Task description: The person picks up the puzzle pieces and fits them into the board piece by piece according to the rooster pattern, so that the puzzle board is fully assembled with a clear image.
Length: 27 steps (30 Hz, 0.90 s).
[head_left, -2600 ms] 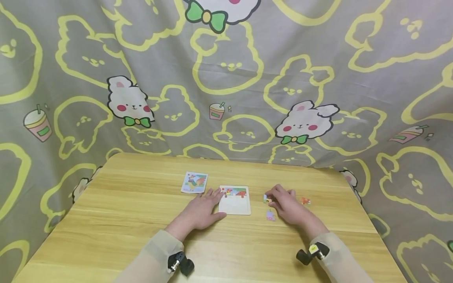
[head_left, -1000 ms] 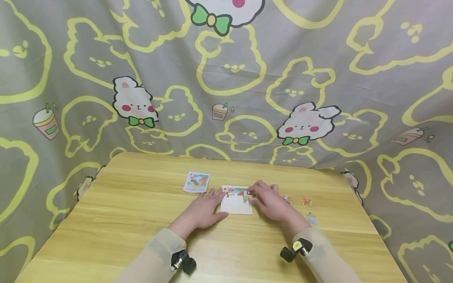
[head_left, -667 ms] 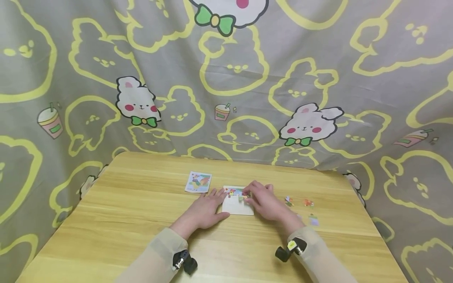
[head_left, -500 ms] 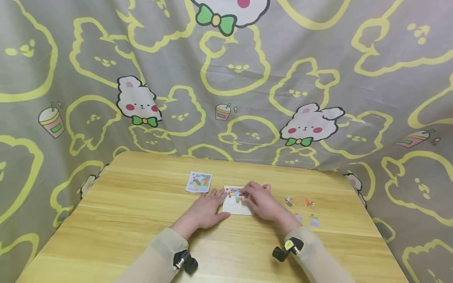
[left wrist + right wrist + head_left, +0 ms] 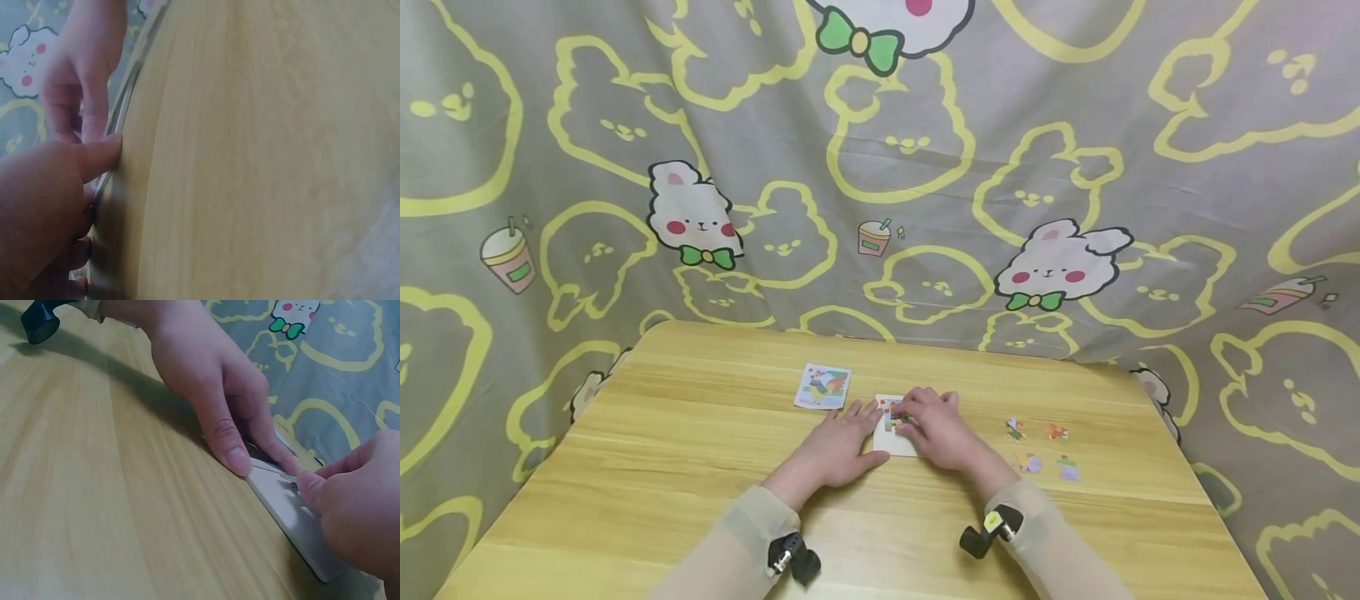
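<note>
A small white jigsaw tray (image 5: 886,446) lies on the wooden table, with coloured pieces along its far side. My left hand (image 5: 833,446) rests at the tray's left edge; its fingers are extended, and in the right wrist view the thumb (image 5: 237,459) touches the near corner. Over the tray's left part, my right hand (image 5: 942,431) pinches a jigsaw piece (image 5: 892,424) between thumb and fingertips. That piece is partly covered by the fingers. In the left wrist view the tray is seen nearly edge-on, mostly behind my left hand (image 5: 37,206).
A square picture card (image 5: 822,387) showing a rooster lies to the left, beyond my left hand. Several loose jigsaw pieces (image 5: 1067,468) are spread to the right of the tray. A patterned grey curtain (image 5: 917,167) hangs behind the table (image 5: 715,450).
My right hand has carried the jigsaw piece from the table on the right onto the tray, then leftward across it. My left hand has stayed at the tray's left edge.
</note>
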Motion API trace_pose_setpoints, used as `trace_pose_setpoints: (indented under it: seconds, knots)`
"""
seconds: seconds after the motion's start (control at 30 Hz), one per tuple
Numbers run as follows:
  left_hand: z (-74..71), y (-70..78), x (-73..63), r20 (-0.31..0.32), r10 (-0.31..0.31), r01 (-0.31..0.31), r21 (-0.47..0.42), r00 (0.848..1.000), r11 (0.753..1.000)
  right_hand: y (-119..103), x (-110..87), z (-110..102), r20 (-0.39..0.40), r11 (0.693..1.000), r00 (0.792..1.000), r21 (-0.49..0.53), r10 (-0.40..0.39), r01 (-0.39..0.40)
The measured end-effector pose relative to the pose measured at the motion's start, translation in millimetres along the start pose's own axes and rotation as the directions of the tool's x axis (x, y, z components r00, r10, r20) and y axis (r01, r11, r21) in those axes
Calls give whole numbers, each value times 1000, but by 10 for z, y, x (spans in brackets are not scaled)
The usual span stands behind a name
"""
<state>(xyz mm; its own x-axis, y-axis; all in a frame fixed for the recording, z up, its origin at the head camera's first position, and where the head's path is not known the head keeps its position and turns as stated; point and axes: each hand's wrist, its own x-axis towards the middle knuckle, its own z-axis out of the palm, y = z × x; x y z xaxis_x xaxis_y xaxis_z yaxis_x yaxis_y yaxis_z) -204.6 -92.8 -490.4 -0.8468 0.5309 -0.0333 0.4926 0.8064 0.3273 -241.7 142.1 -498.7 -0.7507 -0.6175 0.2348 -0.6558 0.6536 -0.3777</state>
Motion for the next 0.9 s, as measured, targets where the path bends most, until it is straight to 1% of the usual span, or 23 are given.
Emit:
trace_pose_setpoints:
  seconds: [0.23, 0.4, 0.5, 0.67, 0.73, 0.8, 0.9]
  knots:
    - [-11, 3, -4, 2, 5, -5, 1, 1000, 1000, -72, 25, 37, -2, 1000, 1000, -17, -3, 3]
    - [-10, 9, -5, 7, 3, -3, 18, 1000, 1000, -101, 32, 67, -7, 1000, 1000, -31, 3, -3]
    - [-20, 36, 1, 20, -2, 1, 48, 1000, 999, -85, 33, 97, -17, 999, 1000, -36, 7, -7]
    - [-32, 97, 3, 54, -10, 3, 137, 998, 991, -67, 30, 125, -25, 999, 1000, -34, 6, -7]
    - [-23, 108, 2, 63, -12, 1, 160, 998, 987, -69, 32, 116, -21, 1000, 1000, -24, 8, -8]
    - [-14, 111, 6, 72, -15, 3, 168, 997, 986, -75, 38, 100, -16, 1000, 1000, -9, 8, -8]
    - [-18, 109, 12, 69, -15, 5, 155, 998, 988, -83, 54, 75, -4, 1000, 1000, 2, 19, -19]
